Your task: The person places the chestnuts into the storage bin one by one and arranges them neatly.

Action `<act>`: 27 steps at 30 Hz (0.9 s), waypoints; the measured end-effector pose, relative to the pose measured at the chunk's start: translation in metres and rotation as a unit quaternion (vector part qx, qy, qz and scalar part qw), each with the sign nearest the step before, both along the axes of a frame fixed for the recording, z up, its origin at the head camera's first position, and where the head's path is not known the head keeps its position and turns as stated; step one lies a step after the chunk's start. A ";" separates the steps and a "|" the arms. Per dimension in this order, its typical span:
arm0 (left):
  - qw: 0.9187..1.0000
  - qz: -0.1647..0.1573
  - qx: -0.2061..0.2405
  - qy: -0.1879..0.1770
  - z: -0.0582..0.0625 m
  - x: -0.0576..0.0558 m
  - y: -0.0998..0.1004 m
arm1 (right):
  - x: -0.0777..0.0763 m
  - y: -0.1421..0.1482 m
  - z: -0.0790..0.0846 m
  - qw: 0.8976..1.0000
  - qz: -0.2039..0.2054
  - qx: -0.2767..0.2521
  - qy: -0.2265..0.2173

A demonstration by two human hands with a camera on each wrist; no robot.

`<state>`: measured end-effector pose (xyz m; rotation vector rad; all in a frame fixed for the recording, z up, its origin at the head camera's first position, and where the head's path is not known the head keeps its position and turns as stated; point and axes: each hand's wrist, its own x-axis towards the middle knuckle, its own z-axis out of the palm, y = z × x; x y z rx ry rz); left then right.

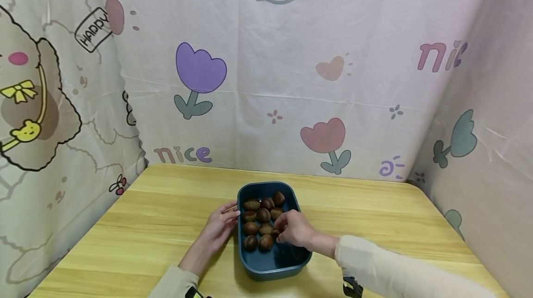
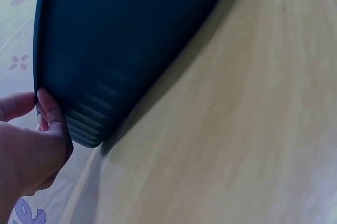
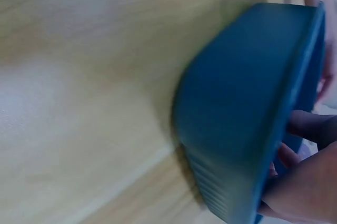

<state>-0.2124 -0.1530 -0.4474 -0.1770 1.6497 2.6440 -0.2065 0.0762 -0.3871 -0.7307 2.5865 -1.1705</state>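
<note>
A dark blue rectangular container [image 1: 272, 272] stands on the table, with several brown chestnuts [image 1: 263, 215] laid in rough rows inside it. On its left side my left hand [image 1: 220, 226] holds the rim, thumb and fingers at the edge; the left wrist view shows the hand [image 2: 31, 145] at the container's ribbed end [image 2: 89, 116]. My right hand [image 1: 294, 229] reaches in over the right wall, its fingertips around a chestnut [image 1: 275, 233] in the third row, partly hidden by them. In the right wrist view the container's wall [image 3: 237, 87] hides most of the fingers.
The light wood table [image 1: 166, 210] spreads around the container. A white printed cloth [image 1: 266, 80] with flowers and words hangs behind the table and along both sides. The container's near inside floor [image 1: 272, 258] shows bare.
</note>
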 end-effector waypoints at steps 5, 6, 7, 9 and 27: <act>1.000 -0.001 -0.001 0.001 -0.001 -0.001 0.000 | -0.001 0.003 0.015 1.000 0.010 0.000 0.022; 1.000 -0.002 -0.001 0.001 -0.001 -0.001 0.000 | -0.002 0.004 0.018 1.000 0.008 -0.001 0.024; 1.000 -0.002 -0.001 0.001 -0.002 -0.001 0.000 | -0.002 0.005 0.020 1.000 0.006 -0.001 0.027; 1.000 -0.004 0.001 0.000 -0.002 -0.001 0.000 | -0.004 0.009 0.024 1.000 0.000 -0.004 0.028; 1.000 -0.002 0.006 -0.001 -0.001 -0.001 0.000 | -0.002 0.091 0.011 0.997 -0.076 -0.036 -0.004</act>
